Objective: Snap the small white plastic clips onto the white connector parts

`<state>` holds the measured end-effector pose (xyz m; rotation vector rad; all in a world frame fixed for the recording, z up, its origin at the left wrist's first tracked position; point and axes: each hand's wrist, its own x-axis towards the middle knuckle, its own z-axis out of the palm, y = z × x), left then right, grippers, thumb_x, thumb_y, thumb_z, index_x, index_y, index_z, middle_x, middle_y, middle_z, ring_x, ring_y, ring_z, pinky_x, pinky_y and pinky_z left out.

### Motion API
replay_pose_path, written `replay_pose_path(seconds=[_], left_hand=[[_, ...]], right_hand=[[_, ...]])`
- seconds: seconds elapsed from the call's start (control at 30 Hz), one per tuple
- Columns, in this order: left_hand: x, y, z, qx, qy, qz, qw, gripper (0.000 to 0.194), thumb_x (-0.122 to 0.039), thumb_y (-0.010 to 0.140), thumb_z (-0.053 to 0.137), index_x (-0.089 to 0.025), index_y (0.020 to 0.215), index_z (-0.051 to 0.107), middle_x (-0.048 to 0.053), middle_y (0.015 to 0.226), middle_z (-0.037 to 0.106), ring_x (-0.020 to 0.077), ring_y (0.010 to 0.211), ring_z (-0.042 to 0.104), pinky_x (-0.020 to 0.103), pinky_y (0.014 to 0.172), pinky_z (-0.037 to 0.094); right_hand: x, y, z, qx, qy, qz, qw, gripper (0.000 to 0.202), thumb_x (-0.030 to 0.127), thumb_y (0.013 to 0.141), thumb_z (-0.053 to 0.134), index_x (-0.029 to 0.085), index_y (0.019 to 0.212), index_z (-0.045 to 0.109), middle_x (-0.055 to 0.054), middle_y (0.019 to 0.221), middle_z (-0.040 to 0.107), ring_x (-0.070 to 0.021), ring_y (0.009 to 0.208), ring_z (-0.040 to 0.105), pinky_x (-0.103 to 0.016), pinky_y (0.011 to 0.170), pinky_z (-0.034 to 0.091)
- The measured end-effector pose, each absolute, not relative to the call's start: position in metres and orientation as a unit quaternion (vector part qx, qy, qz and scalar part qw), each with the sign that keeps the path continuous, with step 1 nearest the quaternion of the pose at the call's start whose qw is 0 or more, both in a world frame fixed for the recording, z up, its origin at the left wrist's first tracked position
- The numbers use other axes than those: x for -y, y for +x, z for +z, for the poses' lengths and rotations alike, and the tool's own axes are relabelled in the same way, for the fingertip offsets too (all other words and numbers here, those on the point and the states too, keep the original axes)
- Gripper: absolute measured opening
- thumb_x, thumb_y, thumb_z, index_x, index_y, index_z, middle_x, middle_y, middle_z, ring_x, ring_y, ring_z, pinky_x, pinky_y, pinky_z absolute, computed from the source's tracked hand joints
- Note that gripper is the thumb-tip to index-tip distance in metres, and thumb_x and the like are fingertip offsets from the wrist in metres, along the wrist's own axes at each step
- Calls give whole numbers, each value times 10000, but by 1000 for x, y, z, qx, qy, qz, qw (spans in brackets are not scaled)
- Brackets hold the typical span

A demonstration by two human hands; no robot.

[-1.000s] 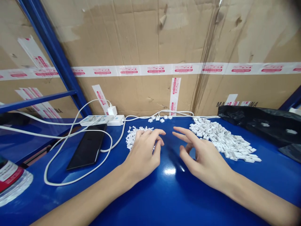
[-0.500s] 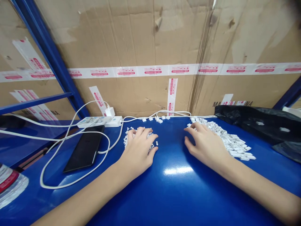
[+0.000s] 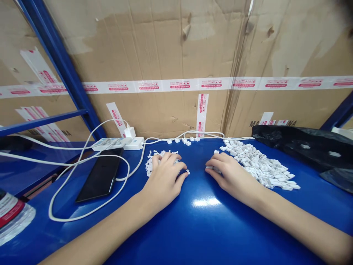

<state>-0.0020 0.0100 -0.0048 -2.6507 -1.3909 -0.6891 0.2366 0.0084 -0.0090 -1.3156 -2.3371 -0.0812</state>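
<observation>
My left hand [image 3: 167, 178] is over a heap of tiny white plastic pieces [image 3: 149, 167] and partly covers it. Between the tips of its thumb and index finger is a tiny white plastic piece [image 3: 188, 172]. Across from it, my right hand [image 3: 233, 171] rests low over the blue table, its thumb and fingers closed round a white plastic block [image 3: 213, 169], mostly hidden by the fingers. Behind and right of that hand spreads a large pile of white plastic blocks [image 3: 264, 167]. One loose block [image 3: 216, 151] lies just beyond its knuckles.
On the left, a black phone [image 3: 99, 176] lies among looping white cables [image 3: 49, 206] by a power strip [image 3: 118, 143]. A bottle [image 3: 13, 215] stands at the left edge. Several blocks [image 3: 186, 141] lie along the back. A black plastic bag [image 3: 298, 143] is at the right; cardboard [image 3: 165, 44] stands behind.
My right hand has moved left, away from the pile, and its fingers have closed round a block. My left thumb and index finger have come together at a tiny piece.
</observation>
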Motion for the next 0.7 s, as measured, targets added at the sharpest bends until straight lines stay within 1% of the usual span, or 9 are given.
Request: replay_pose_path(seconds=[0.1, 0.2, 0.3, 0.37, 0.47, 0.57, 0.7], left_hand=[[-9, -1, -5, 436, -873, -220, 12, 177, -203, 998, 557, -258, 1058, 714, 44, 1207, 659, 275, 1183, 537, 535, 999, 296], [-8, 0, -5, 421, -879, -223, -1, 175, -192, 1001, 549, -258, 1016, 710, 26, 1151, 671, 257, 1135, 552, 516, 979, 302], [-8, 1, -5, 414, -880, -234, -8, 110, -242, 985, 596, -248, 953, 701, 21, 1121, 676, 255, 1116, 556, 519, 990, 288], [-7, 2, -6, 410, -880, -240, -11, 88, -264, 977, 610, -250, 973, 697, 21, 1126, 677, 255, 1120, 558, 521, 1000, 279], [-6, 2, -6, 389, -891, -235, -14, 139, -232, 995, 566, -268, 1040, 692, 18, 1165, 677, 245, 1123, 565, 515, 998, 275], [-6, 1, -5, 369, -902, -224, -20, 191, -195, 1013, 514, -260, 1002, 693, 17, 1181, 678, 234, 1115, 572, 502, 989, 278], [-5, 1, -2, 375, -896, -234, -33, 185, -177, 1012, 505, -237, 967, 674, 15, 1119, 698, 220, 1072, 587, 474, 993, 286]], right_hand=[[2, 225, -6, 876, -415, 35, 243, 247, 250, 1052, 490, 181, 978, 715, -64, 929, 662, -224, 865, 595, -420, 832, 483], [7, 219, -6, 872, -399, 85, 271, 261, 285, 1048, 513, 197, 896, 705, -40, 884, 651, -200, 830, 589, -403, 825, 476], [7, 219, -7, 851, -427, 82, 296, 201, 291, 1026, 551, 201, 934, 705, -55, 948, 648, -220, 892, 588, -415, 839, 477], [6, 221, -7, 845, -434, 80, 300, 187, 262, 1024, 536, 202, 968, 704, -64, 976, 647, -229, 920, 586, -419, 844, 479], [6, 222, -6, 854, -419, 88, 295, 197, 209, 1018, 509, 196, 965, 699, -68, 966, 640, -221, 904, 587, -411, 836, 485], [9, 220, -5, 869, -397, 88, 283, 189, 176, 1003, 512, 189, 955, 694, -68, 958, 633, -213, 884, 589, -407, 835, 487], [9, 219, -6, 881, -396, 63, 253, 198, 130, 989, 511, 194, 984, 698, -69, 980, 639, -216, 886, 595, -415, 833, 489]])
